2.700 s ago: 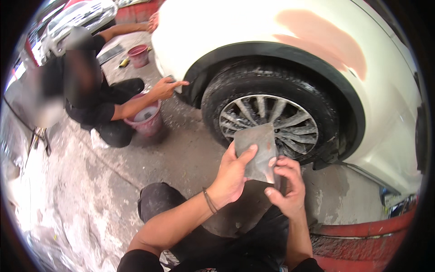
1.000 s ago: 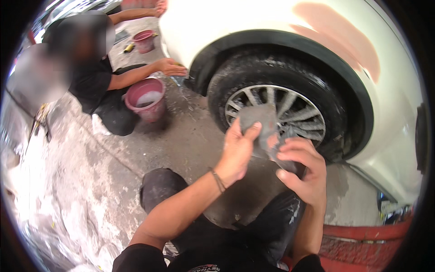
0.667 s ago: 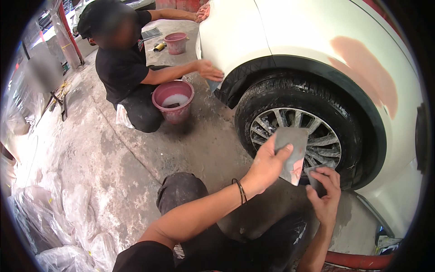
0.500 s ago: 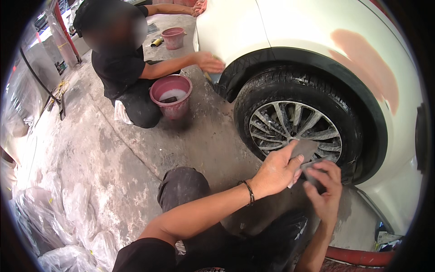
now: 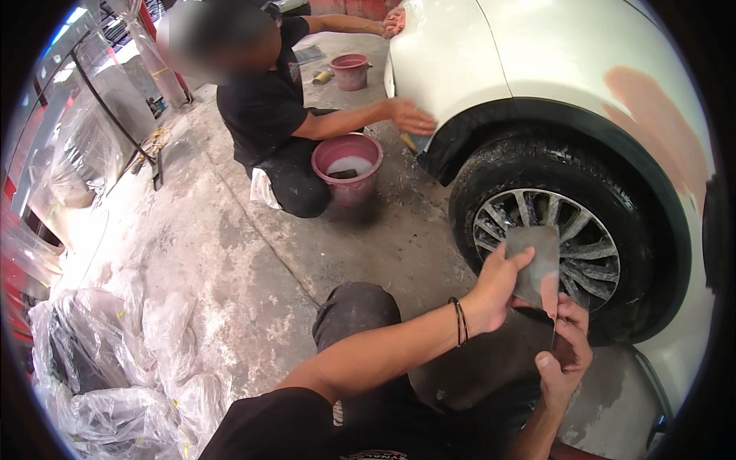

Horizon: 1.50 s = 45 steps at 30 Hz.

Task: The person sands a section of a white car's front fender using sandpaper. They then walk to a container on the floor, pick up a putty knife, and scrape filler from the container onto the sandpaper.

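My left hand (image 5: 498, 287) grips a flat grey rectangular plate (image 5: 534, 253), its thumb lying across the face. Pinkish putty (image 5: 549, 294) shows at the plate's lower right corner. Just below it, my right hand (image 5: 569, 349) is closed on a thin putty spreader (image 5: 553, 335), seen almost edge-on between thumb and fingers. Both hands are in front of the wheel (image 5: 548, 238) of a white car (image 5: 567, 54). A smooth pinkish-brown filler patch (image 5: 659, 115) covers part of the body panel above the wheel arch.
A co-worker (image 5: 264, 107) in black crouches at the car's corner, one hand on a pink cloth (image 5: 394, 23). Beside them stands a red bucket (image 5: 346, 188) of cloudy water; another red bucket (image 5: 350, 73) is farther back. Crumpled clear plastic sheeting (image 5: 123, 368) lies at the left.
The plate has turned to show its broad face upright, and putty is now visible at its corner. My right hand's spreader has come edge-on. The view has shifted left; the co-worker's near hand stays by the car.
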Available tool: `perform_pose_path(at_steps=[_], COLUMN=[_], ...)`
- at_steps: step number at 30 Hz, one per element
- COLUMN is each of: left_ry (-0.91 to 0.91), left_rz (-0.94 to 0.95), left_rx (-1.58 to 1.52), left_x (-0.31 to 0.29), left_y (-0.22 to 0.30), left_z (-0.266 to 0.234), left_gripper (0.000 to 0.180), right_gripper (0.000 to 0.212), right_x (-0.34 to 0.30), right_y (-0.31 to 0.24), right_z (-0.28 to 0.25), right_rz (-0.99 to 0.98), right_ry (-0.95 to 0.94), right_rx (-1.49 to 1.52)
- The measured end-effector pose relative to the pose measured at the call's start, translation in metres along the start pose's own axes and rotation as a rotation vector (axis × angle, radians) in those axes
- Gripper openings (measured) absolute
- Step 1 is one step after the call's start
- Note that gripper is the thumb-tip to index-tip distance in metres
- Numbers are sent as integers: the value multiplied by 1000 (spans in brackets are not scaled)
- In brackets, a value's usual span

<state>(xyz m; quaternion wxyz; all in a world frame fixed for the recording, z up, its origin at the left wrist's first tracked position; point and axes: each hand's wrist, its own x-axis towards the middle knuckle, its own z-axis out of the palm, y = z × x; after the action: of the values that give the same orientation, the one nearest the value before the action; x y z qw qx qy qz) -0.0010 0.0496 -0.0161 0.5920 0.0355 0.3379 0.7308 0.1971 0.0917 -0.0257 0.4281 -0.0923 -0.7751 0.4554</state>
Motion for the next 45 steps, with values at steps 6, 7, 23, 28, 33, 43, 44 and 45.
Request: perform_pose_path(at_steps=[6, 7, 23, 28, 33, 43, 44, 45], left_ry=[-89, -178, -53, -73, -124, -313, -289, -265], left_rz=[72, 185, 681, 139, 40, 467, 556, 644], left_rx=[113, 238, 388, 127, 142, 896, 852, 806], left_x=[1, 5, 9, -7, -12, -15, -9, 0], left_y=[13, 9, 15, 12, 16, -8, -8, -7], left_z=[-10, -13, -12, -3, -1, 1, -4, -7], left_gripper=[31, 32, 27, 40, 38, 36, 36, 35], right_gripper=[42, 41, 37, 48, 47, 36, 36, 34], right_x=[4, 5, 4, 24, 21, 8, 1, -6], right_y=[13, 7, -22, -30, -6, -29, -27, -25], right_z=[-24, -32, 1, 11, -31, -24, -19, -17], right_rz=[179, 147, 24, -53, 27, 35, 60, 78], right_ry=[-63, -76, -188, -95, -84, -219, -249, -266], right_rx=[-456, -662, -521, -180, -524, -864, -827, -795])
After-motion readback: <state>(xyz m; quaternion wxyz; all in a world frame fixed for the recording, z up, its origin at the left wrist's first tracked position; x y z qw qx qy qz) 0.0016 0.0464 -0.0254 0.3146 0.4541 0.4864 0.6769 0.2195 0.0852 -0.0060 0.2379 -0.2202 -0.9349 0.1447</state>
